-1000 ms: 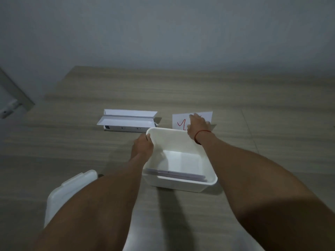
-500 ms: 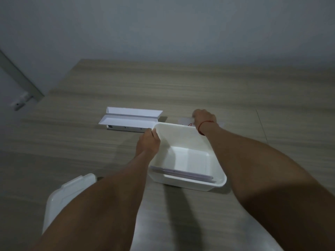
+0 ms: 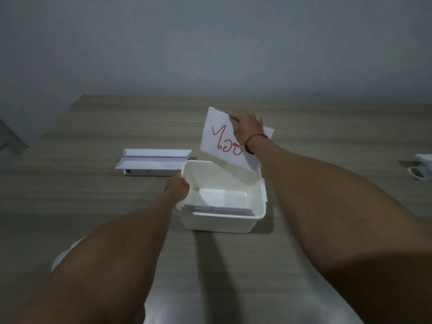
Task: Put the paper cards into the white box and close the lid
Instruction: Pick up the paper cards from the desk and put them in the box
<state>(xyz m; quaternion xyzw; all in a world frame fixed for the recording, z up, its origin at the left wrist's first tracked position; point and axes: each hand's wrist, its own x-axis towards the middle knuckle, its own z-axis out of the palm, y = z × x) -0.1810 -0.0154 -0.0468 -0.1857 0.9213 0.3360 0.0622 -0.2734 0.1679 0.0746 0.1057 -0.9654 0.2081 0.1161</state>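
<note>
inside white box [image 3: 256, 208] cards [image 3: 217, 209] lean at near wall; right hand [image 3: 247, 127] grip pinching paper card [image 3: 222, 141] above; left hand [image 3: 177, 189] grip clasping rim

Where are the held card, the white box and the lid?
held card [image 3: 219, 139]: head view, face with red writing.
white box [image 3: 222, 222]: head view, near outer wall.
lid [image 3: 64, 254]: head view, rounded corner showing beside the left forearm.

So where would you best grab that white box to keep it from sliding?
Probably at the rim of the white box, from the left side, as the left hand does at the far left corner. The rim flares outward into a lip that fingers can hook over, and the right side stays free for the right hand lowering the paper card.
</note>
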